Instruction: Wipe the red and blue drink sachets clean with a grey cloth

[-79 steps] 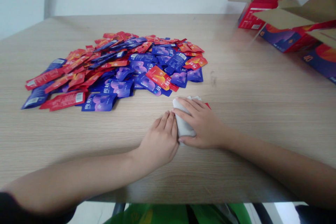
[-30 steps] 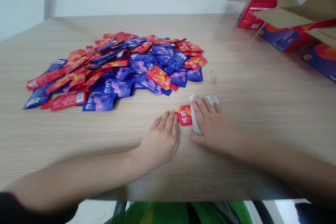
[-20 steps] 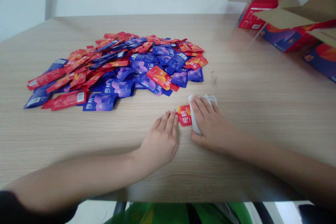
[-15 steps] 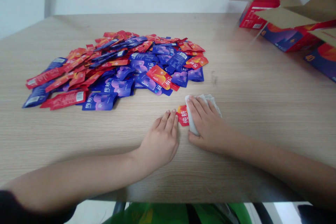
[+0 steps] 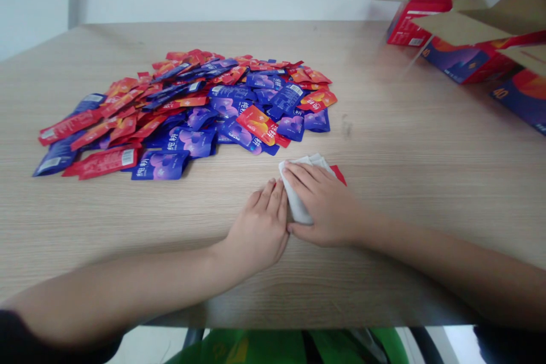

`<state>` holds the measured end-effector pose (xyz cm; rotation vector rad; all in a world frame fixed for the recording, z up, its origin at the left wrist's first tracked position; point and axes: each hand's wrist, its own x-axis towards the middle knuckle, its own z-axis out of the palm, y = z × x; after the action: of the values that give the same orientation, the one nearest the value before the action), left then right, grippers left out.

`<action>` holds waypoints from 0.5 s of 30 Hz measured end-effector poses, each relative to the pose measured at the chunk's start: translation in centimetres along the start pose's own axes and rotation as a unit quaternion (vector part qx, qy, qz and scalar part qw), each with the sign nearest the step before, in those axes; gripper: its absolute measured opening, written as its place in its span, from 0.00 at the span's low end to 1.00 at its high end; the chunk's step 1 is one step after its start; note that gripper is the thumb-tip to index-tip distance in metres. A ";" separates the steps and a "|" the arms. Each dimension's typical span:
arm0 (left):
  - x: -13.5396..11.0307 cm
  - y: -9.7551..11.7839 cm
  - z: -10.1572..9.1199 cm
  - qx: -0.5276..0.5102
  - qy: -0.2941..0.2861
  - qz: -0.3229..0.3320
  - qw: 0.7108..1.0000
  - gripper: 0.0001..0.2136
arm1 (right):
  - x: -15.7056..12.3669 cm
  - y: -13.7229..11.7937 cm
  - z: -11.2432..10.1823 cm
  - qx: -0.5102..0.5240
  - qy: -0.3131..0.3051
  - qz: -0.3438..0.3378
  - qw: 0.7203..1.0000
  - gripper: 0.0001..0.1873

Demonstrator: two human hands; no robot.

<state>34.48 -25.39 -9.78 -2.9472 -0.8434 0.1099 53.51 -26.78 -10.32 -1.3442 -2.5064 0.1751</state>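
Note:
My left hand (image 5: 259, 226) lies on the table, its fingers held together and the fingertips pressing down at the left end of a red sachet. Most of that sachet is covered; one red corner (image 5: 339, 175) sticks out on the right. On top of it is a folded white cloth (image 5: 298, 202), maybe a tissue. My right hand (image 5: 324, 199) holds the cloth under flat fingers, the thumb by its near edge. The two hands are almost touching. Behind them spreads a large pile of red and blue-purple sachets (image 5: 205, 105).
At the back right stand open cartons, a red one (image 5: 420, 14) and blue-and-red ones (image 5: 460, 60), with flaps sticking up. Another blue carton (image 5: 522, 99) is cut off by the right edge. The wooden table (image 5: 106, 222) meets a white wall behind.
My right hand has slid the white cloth leftward along the sachet, up to my left fingertips. The sachet's printed left part is now covered and its right corner shows. My left hand stays put.

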 end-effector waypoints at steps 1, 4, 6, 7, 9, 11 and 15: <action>0.0 0.0 0.0 0.003 0.007 0.002 1.000 0.26 | 0.1 0.2 -0.2 0.002 0.000 -0.003 1.000 0.46; 0.0 -0.1 0.2 0.012 0.030 0.007 0.999 0.25 | 0.2 0.6 -0.4 0.001 0.007 -0.004 1.000 0.42; 0.0 -0.1 0.2 0.014 0.040 0.009 0.999 0.24 | 0.2 0.6 -0.2 -0.004 0.013 0.002 1.000 0.40; 0.0 -0.1 0.2 0.014 0.042 0.009 0.999 0.24 | 0.2 0.6 -0.1 -0.005 0.017 0.006 1.000 0.41; 0.0 0.0 0.3 0.012 0.044 0.008 0.999 0.24 | 0.2 0.5 0.2 -0.001 0.030 0.014 0.999 0.45; 0.0 0.0 0.3 0.010 0.044 0.005 0.999 0.24 | 0.1 0.5 0.5 0.007 0.042 0.019 0.999 0.48; 0.0 -0.1 0.3 0.012 0.048 0.009 0.999 0.24 | 0.1 0.7 0.7 0.004 0.040 0.017 0.999 0.46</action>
<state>34.41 -25.34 -10.02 -2.9114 -0.7960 -0.0191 53.80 -26.28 -11.15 -1.3647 -2.4144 0.1354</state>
